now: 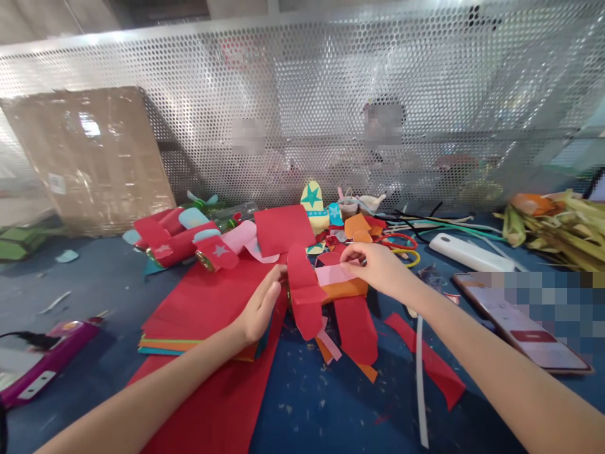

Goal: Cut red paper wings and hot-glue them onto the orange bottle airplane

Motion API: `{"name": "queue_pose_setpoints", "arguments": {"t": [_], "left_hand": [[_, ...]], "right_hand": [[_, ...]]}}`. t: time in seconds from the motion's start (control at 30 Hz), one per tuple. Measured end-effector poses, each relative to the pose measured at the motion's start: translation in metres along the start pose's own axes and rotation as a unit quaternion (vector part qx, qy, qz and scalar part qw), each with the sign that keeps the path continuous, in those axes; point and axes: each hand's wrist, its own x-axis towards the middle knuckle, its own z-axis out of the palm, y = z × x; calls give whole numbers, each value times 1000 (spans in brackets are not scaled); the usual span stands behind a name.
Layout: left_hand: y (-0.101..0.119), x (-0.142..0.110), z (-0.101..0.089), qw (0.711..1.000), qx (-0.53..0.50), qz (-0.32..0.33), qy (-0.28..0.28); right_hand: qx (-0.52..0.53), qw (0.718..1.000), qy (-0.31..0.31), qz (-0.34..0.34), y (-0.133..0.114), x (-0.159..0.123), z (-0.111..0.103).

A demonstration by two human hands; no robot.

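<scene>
A craft piece of red, orange and pink sheet material lies in front of me, with rounded, wing-like red flaps (306,296). My right hand (375,265) pinches a pink strip (331,273) along the top of its orange body (344,289). At the other end, my left hand (259,309) is open, its fingers stretched and the tips at the craft's left edge; whether they touch is unclear. Beneath my left wrist lies a stack of red sheets (189,309), with other colours showing at its edge.
Similar red crafts with stars (184,243) lie at left, near a purple power strip (51,359). Scissors (406,255), a white handheld tool (472,252), a phone (520,325) and red scraps (430,362) are at right. A perforated metal panel (302,94) stands behind.
</scene>
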Motion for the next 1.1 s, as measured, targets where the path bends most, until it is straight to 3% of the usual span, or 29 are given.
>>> {"name": "queue_pose_setpoints", "arguments": {"t": [0.07, 0.13, 0.4, 0.67, 0.83, 1.1], "left_hand": [[-1, -1, -2, 997, 8, 43, -65], [-1, -1, -2, 993, 34, 65, -92], [0, 0, 6, 986, 142, 75, -46], [18, -2, 2, 928, 341, 85, -123], [25, -3, 6, 910, 373, 99, -152], [23, -4, 6, 899, 395, 69, -174]], "right_hand": [[-8, 1000, 3, -2, 0, 0, 2], [-12, 1000, 2, -4, 0, 0, 3], [-38, 999, 0, -20, 0, -2, 3], [-71, 997, -24, -32, 0, -3, -4], [-70, 993, -78, -48, -4, -6, -8], [-82, 988, -106, -80, 0, -9, -12]]}}
